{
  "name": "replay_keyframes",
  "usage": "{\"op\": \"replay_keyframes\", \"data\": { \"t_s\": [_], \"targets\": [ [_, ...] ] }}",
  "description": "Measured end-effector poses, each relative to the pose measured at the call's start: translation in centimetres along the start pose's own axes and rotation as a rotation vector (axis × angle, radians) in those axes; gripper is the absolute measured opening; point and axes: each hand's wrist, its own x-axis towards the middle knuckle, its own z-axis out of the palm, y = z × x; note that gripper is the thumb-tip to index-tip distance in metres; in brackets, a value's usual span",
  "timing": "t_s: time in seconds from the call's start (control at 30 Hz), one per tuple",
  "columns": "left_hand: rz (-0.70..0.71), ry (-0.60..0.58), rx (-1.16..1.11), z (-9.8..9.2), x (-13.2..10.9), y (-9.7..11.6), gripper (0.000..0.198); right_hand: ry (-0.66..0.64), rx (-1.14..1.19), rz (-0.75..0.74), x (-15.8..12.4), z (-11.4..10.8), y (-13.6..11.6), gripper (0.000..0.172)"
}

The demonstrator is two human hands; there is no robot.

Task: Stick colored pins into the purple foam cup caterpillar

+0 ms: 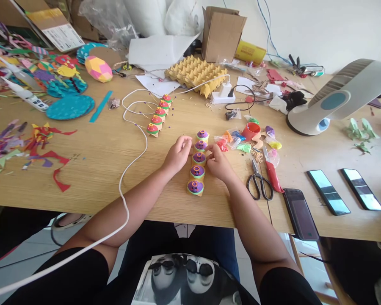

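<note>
A row of egg-carton cups with purple and green tops (198,167) lies on the wooden table (108,169), running away from me. My left hand (178,154) curls against the left side of the row near its second cup. My right hand (218,162) pinches the right side at the same cup. Both hands have fingers closed on the strip. A second row of cups with red and green tops (159,115) lies farther back to the left, untouched.
Scissors (259,180) and a red-handled cutter (271,171) lie right of my hand, beside small bags of coloured bits (238,142). Three phones (328,191) sit at the right. A fan (339,99), a yellow egg tray (195,74), a white cable (136,156) and paper scraps (47,144) surround the area.
</note>
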Motion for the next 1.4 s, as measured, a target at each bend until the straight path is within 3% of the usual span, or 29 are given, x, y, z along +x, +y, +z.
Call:
{"op": "replay_keyframes", "data": {
  "t_s": [0.27,0.5,0.73,0.87,1.0,1.1,1.17,1.27,1.4],
  "targets": [
    [-0.037,0.020,-0.057,0.2,-0.1,0.3,0.026,0.050,-0.002,-0.005,0.1,0.1,0.0,0.040],
    [-0.011,-0.011,-0.099,0.4,-0.2,0.1,0.027,0.117,-0.203,-0.036,-0.3,0.2,-0.3,0.038],
    [-0.026,0.024,-0.125,0.4,0.0,-0.3,0.029,0.072,-0.297,-0.015,-0.5,0.2,-0.8,0.042],
    [0.035,0.105,-0.064,0.3,0.4,-0.6,0.030,0.178,-0.389,-0.101,-0.5,-0.4,-0.9,0.040],
    [0.105,0.157,-0.056,0.4,0.6,-0.5,0.026,0.404,-0.475,-0.184,-0.3,-2.2,-0.6,0.033],
    [0.115,0.159,-0.064,0.5,0.6,-0.4,0.025,0.611,-0.601,-0.053,-0.1,-4.0,-0.2,0.035],
    [0.106,0.163,-0.063,0.5,0.5,-0.4,0.025,0.670,-0.679,0.102,0.0,-5.0,0.2,0.045],
    [0.102,0.168,-0.055,0.5,0.5,-0.4,0.025,0.636,-0.766,0.250,0.2,-5.9,0.9,0.058],
    [0.118,0.163,-0.052,0.5,0.4,-0.5,0.025,0.580,-0.805,0.305,0.5,-6.4,2.0,0.060]
  ]
}}
